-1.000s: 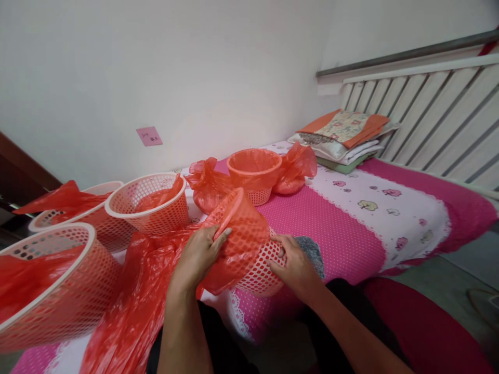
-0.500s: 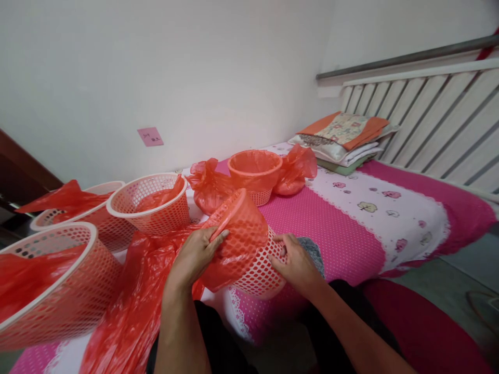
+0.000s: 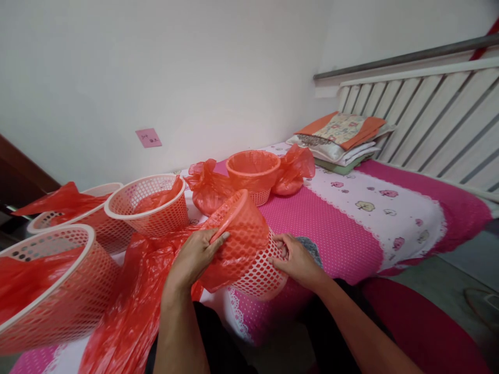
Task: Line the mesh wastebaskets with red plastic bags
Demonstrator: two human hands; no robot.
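A perforated plastic basket (image 3: 260,272) lies tilted on its side in front of me, its mouth turned to the left. A red plastic bag (image 3: 244,236) lines it and is folded over the rim, covering the upper part of the outside. My left hand (image 3: 197,254) grips the bag-covered rim, with the thumb on the outside and the fingers partly hidden. My right hand (image 3: 294,259) holds the basket's side near the base, fingertips against the holes. Loose red plastic bags (image 3: 128,306) lie spread beside my left forearm.
Several pink baskets (image 3: 148,202) with red bags inside stand at the left. Behind are a bag-lined basket (image 3: 253,171) and bunched red bags (image 3: 210,195). Folded bedding (image 3: 343,137) lies near the white slatted headboard (image 3: 421,114). All rest on a pink bed (image 3: 331,228).
Both hands keep their hold on the tilted basket, almost unmoved. The view has shifted very slightly.
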